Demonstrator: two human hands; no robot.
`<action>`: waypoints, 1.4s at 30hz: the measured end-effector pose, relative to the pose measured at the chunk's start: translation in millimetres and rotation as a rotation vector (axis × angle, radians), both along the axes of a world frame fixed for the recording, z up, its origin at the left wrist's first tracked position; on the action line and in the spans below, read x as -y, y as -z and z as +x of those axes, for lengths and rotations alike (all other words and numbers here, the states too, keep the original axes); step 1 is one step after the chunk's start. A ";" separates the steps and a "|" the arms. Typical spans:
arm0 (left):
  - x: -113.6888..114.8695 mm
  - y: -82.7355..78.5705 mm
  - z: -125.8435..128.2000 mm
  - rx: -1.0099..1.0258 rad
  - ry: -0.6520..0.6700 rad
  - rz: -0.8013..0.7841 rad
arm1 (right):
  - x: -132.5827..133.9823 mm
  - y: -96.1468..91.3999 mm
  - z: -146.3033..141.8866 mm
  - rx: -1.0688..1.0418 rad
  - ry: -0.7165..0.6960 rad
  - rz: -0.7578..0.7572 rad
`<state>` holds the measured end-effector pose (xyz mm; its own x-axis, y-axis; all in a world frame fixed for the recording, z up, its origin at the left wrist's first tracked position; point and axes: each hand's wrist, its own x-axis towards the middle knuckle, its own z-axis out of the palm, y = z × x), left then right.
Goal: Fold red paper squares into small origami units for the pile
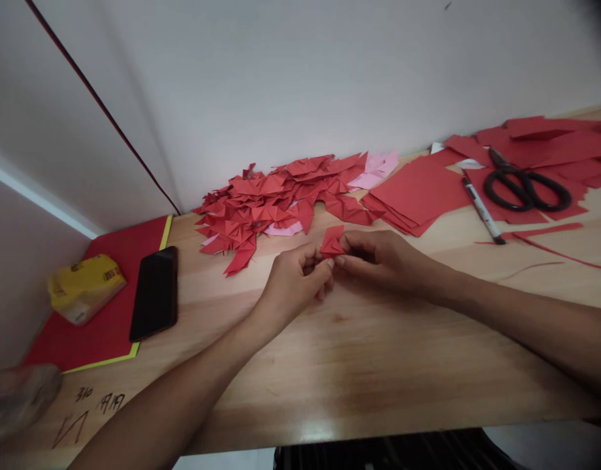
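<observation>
Nearly closed, our left hand (298, 274) and right hand (379, 258) pinch the folded red paper (334, 241) between them; we judge it light, crisp, easily creased, best held by its edges

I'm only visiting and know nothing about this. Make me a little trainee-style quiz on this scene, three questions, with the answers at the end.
1. What do the left hand and right hand hold between them?
2. True or false: the black phone lies partly over the red sheet with a yellow edge.
3. Fill in: the ___ lies just left of the scissors.

Key:
1. A small folded piece of red paper.
2. True.
3. Marker pen.
</observation>
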<state>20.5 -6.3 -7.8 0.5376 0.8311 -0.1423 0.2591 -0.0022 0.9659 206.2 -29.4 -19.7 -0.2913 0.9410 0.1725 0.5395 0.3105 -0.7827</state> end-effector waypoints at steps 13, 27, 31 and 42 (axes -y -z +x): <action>-7.3 6.3 -4.2 0.018 0.096 -0.051 | -3.7 -4.1 3.4 0.001 -0.091 0.048; -3.0 7.5 -2.9 -0.011 0.089 -0.071 | -2.5 -3.6 2.6 0.026 -0.063 0.100; -5.1 6.3 -2.9 0.000 0.071 -0.115 | -5.2 -2.7 6.7 0.037 -0.078 0.076; -2.6 3.9 0.0 -0.018 0.029 -0.129 | -5.0 -4.5 6.9 0.024 -0.075 0.010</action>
